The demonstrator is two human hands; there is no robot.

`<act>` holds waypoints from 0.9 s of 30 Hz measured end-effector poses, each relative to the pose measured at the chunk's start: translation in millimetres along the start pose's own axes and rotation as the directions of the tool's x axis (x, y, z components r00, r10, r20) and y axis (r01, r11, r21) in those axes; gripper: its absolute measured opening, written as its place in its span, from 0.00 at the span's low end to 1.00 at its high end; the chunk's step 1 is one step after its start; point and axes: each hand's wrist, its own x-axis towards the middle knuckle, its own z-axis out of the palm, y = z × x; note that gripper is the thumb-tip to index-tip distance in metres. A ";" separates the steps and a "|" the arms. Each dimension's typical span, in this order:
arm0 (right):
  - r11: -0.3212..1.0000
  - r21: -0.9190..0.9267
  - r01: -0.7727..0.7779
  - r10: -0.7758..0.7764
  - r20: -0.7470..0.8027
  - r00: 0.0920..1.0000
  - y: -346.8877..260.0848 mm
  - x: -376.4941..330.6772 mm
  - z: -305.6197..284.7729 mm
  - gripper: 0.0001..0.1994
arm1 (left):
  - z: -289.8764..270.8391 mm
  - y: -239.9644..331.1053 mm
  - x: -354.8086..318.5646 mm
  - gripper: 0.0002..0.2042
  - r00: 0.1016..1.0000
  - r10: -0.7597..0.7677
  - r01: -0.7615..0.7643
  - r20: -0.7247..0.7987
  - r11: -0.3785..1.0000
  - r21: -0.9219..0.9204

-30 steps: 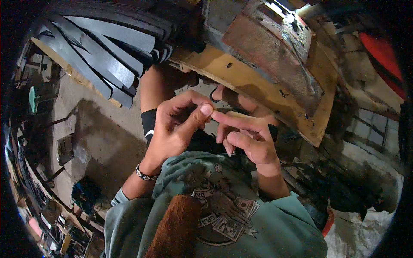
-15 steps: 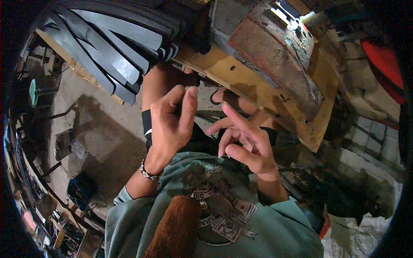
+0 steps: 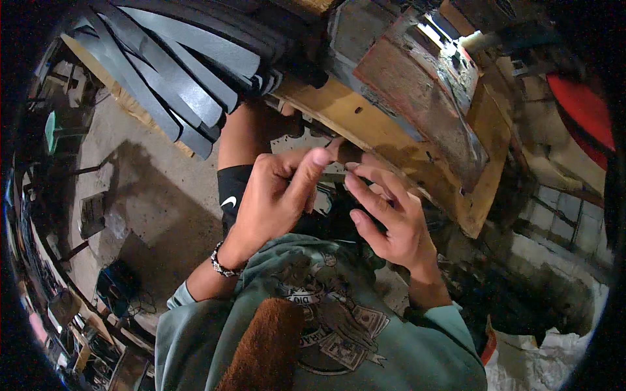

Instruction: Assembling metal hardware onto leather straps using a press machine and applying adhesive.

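Observation:
My left hand, with a braided bracelet on its wrist, is raised in front of my lap. Its thumb presses along the bent index finger; anything pinched there is hidden or too small to make out. Facing it a short gap away, my right hand has its fingers apart and slightly bent, with nothing visible in them. Beyond my hands, several long dark grey strips with rounded ends lie in an overlapping pile. Neither hand touches the strips or the yellowish wooden bench.
On the bench at the right rests a worn, rust-brown slab with a bright lamp behind it. A brown fuzzy cloth hangs at my chest. To the left are a green stool and a dark blue crate. Whitish sacking lies lower right.
My left hand has turned and moved slightly right, its thumb now tilting right. The right hand's fingers have come up and spread from a curled pose with the index pointing. The view has shifted slightly.

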 end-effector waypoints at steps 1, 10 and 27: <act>0.994 -0.107 0.031 -0.031 0.002 1.000 -4.1 2.3 -3.1 0.30 | -2.7 6.0 -1.4 0.17 0.998 -0.019 0.014 0.052 0.995 0.100; 0.816 -0.538 0.212 -0.154 0.151 0.976 -25.2 9.2 -33.8 0.22 | -21.1 21.7 -2.4 0.17 0.900 0.205 -0.014 0.384 0.896 -0.443; 0.559 -0.721 0.409 -0.094 0.435 0.895 -22.8 13.4 -32.7 0.30 | -23.9 18.5 -1.3 0.08 0.922 -0.055 0.107 0.384 0.988 -0.114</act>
